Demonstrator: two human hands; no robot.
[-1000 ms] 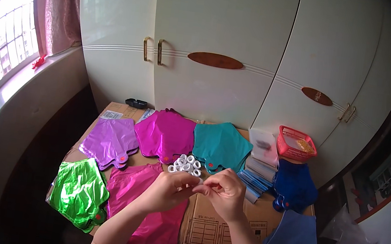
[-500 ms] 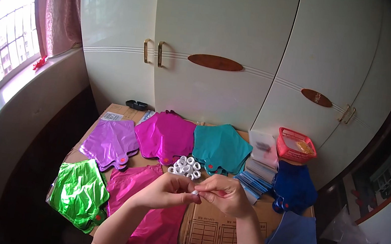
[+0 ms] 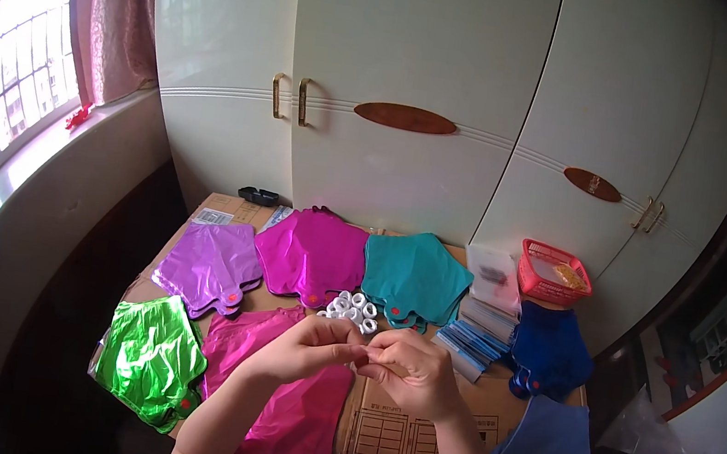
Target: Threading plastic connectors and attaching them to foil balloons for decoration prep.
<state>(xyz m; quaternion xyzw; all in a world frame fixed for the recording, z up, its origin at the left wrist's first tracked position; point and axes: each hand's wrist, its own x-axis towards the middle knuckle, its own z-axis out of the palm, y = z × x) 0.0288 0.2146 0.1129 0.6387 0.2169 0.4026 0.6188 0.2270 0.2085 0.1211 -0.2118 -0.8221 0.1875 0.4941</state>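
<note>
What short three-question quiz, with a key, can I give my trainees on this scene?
1. True or false: the green foil stack lies left of the teal foil stack.
2. Fill in: the red basket stands near the far ____ corner of the cardboard.
3. Which lie just beyond the left hand and right hand? A) green foil stack B) white rings C) red basket

Key: 1. true; 2. right; 3. B

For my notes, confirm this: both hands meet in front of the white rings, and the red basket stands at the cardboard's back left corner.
The head view shows the red basket at the back right, not left. Left hand and right hand do meet in front of the white rings.
</note>
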